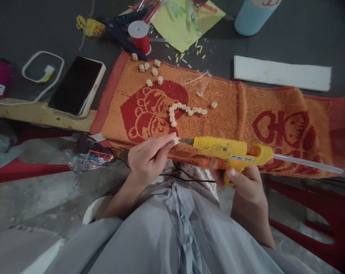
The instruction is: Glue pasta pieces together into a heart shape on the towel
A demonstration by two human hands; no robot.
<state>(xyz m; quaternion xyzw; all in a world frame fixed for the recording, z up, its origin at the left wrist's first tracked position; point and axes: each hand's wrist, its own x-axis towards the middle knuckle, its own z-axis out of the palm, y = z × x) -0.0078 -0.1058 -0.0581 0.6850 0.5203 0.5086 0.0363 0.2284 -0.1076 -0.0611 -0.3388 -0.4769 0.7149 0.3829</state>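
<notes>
Between thumb and fingertips, my left hand (149, 156) pinches a small cream-coloured cluster of short sticks (175, 141). My right hand (240, 179) is wrapped round the handle of a yellow hot glue gun (220, 147), whose metal nozzle points left and meets the cluster. A clear glue stick (309, 163) juts from the gun's back end. Just beyond the nozzle, a curved chain of joined cream pieces (186, 109) lies on the orange and red towel (226, 99). One loose cluster (214, 105) rests right of the chain, and several more lie at the towel's far left.
A phone (77, 85) and white cable (43, 53) lie at left. Behind the towel are a red thread spool (140, 37), yellow-green paper (183, 23), stick scraps (182, 60), a white strip (282, 73) and a light-blue bottle (253, 17). A black cord (186, 178) crosses my lap.
</notes>
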